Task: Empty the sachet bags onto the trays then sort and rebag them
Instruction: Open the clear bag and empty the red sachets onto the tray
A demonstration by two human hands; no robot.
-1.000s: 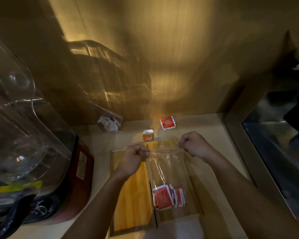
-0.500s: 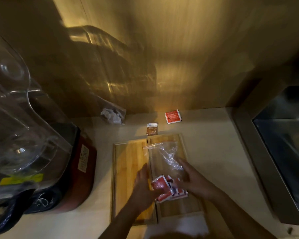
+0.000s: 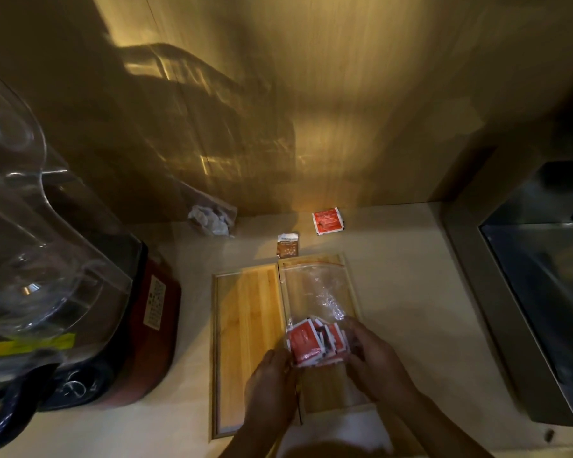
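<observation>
Clear bag (image 3: 315, 292) of red sachets (image 3: 306, 342), held over right tray (image 3: 351, 276).

Left hand (image 3: 272, 381) and right hand (image 3: 374, 361) each curl around the bag's lower end, fingers closed on the plastic beside the sachets. Bag lies along the right tray, zip end away from the person. Left tray (image 3: 245, 325) bare, touching the right one. On the desk (image 3: 411, 309) beyond: brown sachet (image 3: 287, 245), lone red sachet (image 3: 327, 220), crumpled bag (image 3: 212, 218). Blender (image 3: 47, 259) at left.
</observation>
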